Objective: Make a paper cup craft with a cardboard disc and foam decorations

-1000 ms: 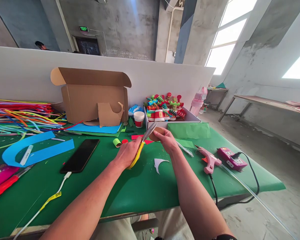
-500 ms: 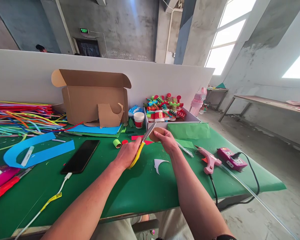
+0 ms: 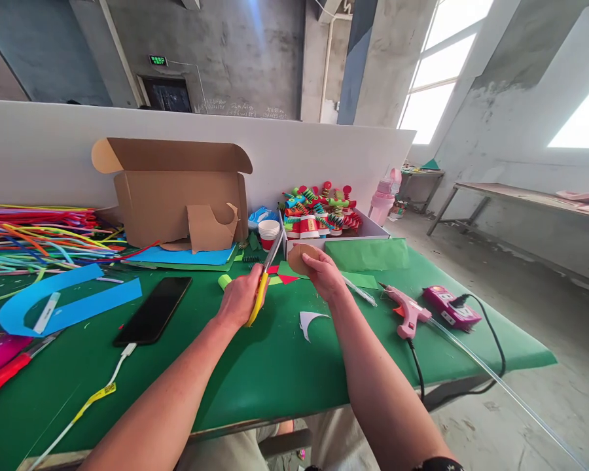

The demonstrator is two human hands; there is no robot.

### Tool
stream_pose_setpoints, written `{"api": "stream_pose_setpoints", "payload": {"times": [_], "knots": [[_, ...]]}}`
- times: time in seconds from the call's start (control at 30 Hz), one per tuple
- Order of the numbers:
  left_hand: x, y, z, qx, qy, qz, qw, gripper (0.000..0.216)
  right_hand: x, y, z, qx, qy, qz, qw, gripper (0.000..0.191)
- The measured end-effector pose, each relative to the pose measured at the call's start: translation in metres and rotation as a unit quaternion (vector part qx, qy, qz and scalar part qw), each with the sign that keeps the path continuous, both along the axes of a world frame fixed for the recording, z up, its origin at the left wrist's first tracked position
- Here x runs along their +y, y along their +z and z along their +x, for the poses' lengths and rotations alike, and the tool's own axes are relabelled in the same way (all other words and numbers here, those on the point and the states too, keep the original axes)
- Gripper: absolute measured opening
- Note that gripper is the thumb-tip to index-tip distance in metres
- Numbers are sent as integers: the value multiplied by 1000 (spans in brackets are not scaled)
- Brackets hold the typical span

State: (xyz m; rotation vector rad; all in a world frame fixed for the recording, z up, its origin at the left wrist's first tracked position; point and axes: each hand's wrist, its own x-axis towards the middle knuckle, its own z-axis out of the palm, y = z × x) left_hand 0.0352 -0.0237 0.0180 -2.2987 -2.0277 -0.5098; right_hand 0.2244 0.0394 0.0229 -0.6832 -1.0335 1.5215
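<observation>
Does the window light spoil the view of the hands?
Head view: the windows are blown out white, yet the left hand with scissors and the right hand with the cardboard piece are evenly lit and sharp; soft shadows lie on the table; the wide lens stretches the edges.

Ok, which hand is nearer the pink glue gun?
Right. The right hand, holding the cardboard disc, is left of the glue gun; the left hand, with the scissors, lies farther left.

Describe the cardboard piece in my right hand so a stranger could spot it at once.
On the green table, before the white box of colourful toys, the right hand holds a brown cardboard disc beside yellow-handled scissors. Unlike the open cardboard box, it is small and round.
</observation>
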Motion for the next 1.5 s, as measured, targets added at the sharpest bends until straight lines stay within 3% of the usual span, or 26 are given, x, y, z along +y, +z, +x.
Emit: {"api": "stream_pose_setpoints", "payload": {"times": [0.2,0.43,0.63,0.77,0.9,1.07,1.17,1.3,1.43,1.5], "knots": [[-2,0,2,5,-3,-6,1000,23,4,-5,2,166,55,-69,982,38],[-5,-1,5,8,-14,-2,1000,28,3,-6,3,279,16,-90,956,46],[-4,-8,4,-11,-25,16,999,32,0,-5,5,307,5,-58,950,45],[-12,1,13,-4,-6,-21,1000,29,4,-7,6,313,11,-94,945,37],[-34,15,25,39,28,-103,993,25,14,-7,11,324,-64,-111,937,28],[-65,19,33,180,29,-154,971,28,14,2,22,311,-198,-70,927,28],[-84,18,37,213,11,-173,962,35,-9,6,23,268,-221,-44,937,25],[-115,17,44,220,-79,-173,957,51,-74,13,35,217,-226,-21,949,26],[-149,17,50,202,-223,-183,936,65,-156,32,82,131,-223,18,966,34],[-163,17,56,183,-225,-195,937,67,-193,39,113,78,-238,21,968,36]]}}
